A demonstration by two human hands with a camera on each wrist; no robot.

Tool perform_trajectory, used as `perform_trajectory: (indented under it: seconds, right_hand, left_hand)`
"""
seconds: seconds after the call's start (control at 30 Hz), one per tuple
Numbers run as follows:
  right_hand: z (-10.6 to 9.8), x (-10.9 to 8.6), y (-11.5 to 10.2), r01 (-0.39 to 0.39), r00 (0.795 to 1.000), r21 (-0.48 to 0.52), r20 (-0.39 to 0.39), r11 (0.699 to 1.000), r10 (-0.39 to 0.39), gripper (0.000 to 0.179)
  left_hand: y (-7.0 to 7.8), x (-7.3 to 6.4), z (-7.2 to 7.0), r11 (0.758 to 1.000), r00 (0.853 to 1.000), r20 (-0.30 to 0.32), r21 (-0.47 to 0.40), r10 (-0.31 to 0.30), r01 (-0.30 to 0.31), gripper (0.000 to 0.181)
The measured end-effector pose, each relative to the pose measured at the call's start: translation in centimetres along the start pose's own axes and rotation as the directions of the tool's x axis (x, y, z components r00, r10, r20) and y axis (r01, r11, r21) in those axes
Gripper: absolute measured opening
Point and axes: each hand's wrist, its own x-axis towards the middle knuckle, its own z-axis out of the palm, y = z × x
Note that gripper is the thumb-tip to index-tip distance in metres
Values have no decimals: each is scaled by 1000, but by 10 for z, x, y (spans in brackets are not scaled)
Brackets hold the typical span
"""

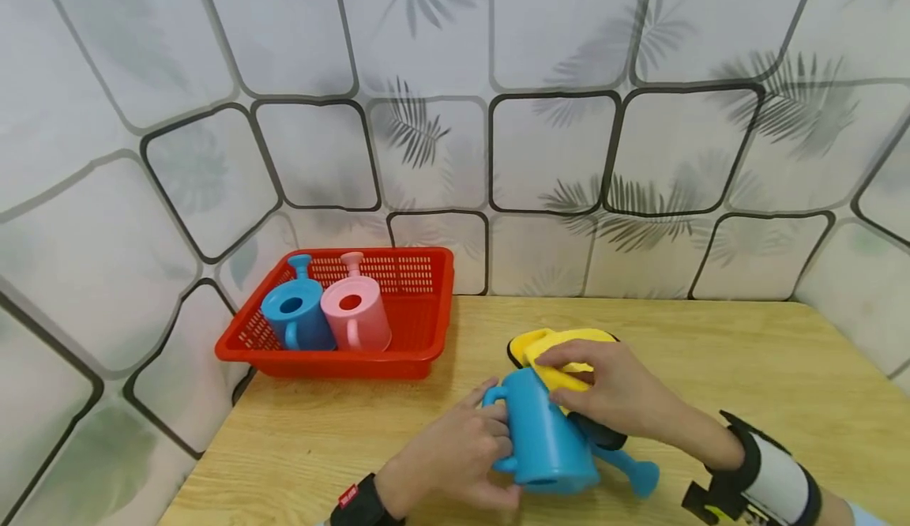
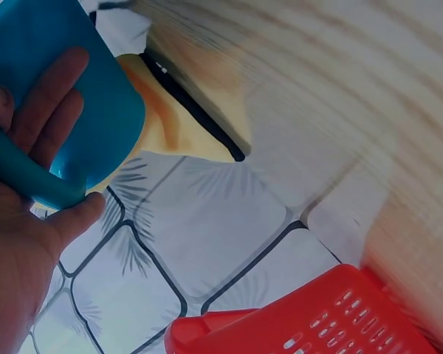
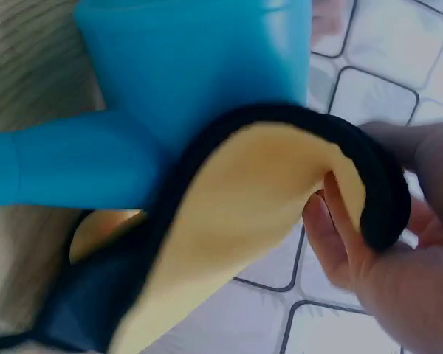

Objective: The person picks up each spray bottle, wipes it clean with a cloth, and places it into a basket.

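Note:
A blue toy watering can [image 1: 547, 439] lies tilted over the table, its spout pointing to the lower right. My left hand [image 1: 462, 447] grips it by the handle, with fingers curled through the loop, as the left wrist view shows. My right hand [image 1: 611, 388] pinches a yellow cloth [image 1: 533, 344] with black edging against the far side of the can. In the right wrist view the cloth [image 3: 251, 199] bends between thumb and fingers, beside the can's body [image 3: 199, 66] and spout [image 3: 66, 162].
A red plastic basket [image 1: 320, 364] stands at the back left of the wooden table [image 1: 341, 423]. Inside are a second blue watering can [image 1: 302, 317] and a pink one [image 1: 366, 317]. A patterned wall covering [image 1: 434, 155] rises behind the table.

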Motion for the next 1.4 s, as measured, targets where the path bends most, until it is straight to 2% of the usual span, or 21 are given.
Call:
perform_trajectory:
  seconds: [0.07, 0.17, 0.27, 0.33, 0.4, 0.53, 0.7, 0.83, 0.97, 1.03, 1.13, 1.23, 1.4]
  right_hand:
    - [2, -1, -2, 58, 996, -43, 75, 997, -55, 46]
    - [4, -2, -1, 153, 984, -111, 105, 982, -142, 49]
    - [9, -1, 4, 270, 962, -194, 23, 943, -271, 39]
    - [12, 0, 8, 328, 936, -265, -39, 907, -350, 34]
    - [13, 1, 11, 364, 911, -341, -63, 867, -407, 32]
    - [12, 1, 13, 387, 895, -427, -39, 817, -445, 35]
    - [14, -4, 12, 419, 881, -445, -13, 792, -473, 38]
    - [18, -9, 10, 467, 849, -462, -4, 754, -528, 40]
    - [24, -16, 9, 524, 807, -471, 10, 709, -590, 47]
    - [26, -20, 8, 547, 793, -455, 12, 703, -610, 51]
    - [26, -27, 6, 585, 782, -396, 43, 708, -622, 55]
    - [24, -34, 1, 597, 793, -328, 101, 732, -601, 54]
    - [20, -43, -7, 581, 814, -293, 197, 760, -546, 52]
  left_hand:
    - [1, 0, 1, 1000, 1000, 8, -5, -3, 3, 37]
    - [4, -1, 3, 1000, 1000, 25, -25, -17, 18, 37]
    - [6, -3, 6, 999, 1000, 17, -38, -16, 17, 37]
    - [7, -3, 7, 999, 1000, -2, -39, -6, 6, 35]
    - [7, -3, 7, 999, 1000, -29, -31, 6, -7, 34]
    - [8, -1, 7, 1000, 998, -54, -13, 23, -24, 34]
    - [5, -1, 5, 999, 999, -31, -3, 35, -35, 36]
    - [2, -1, 3, 999, 999, -15, 4, 33, -33, 37]
    - [-2, -2, 3, 998, 999, -33, 45, 37, -35, 38]
    - [-4, -3, 4, 998, 998, -45, 60, 35, -32, 38]
    - [-5, -3, 5, 997, 998, -58, 70, 36, -32, 38]
    - [-7, -4, 5, 997, 996, -79, 77, 37, -31, 38]
    - [-10, -6, 2, 996, 993, -114, 90, 20, -10, 36]
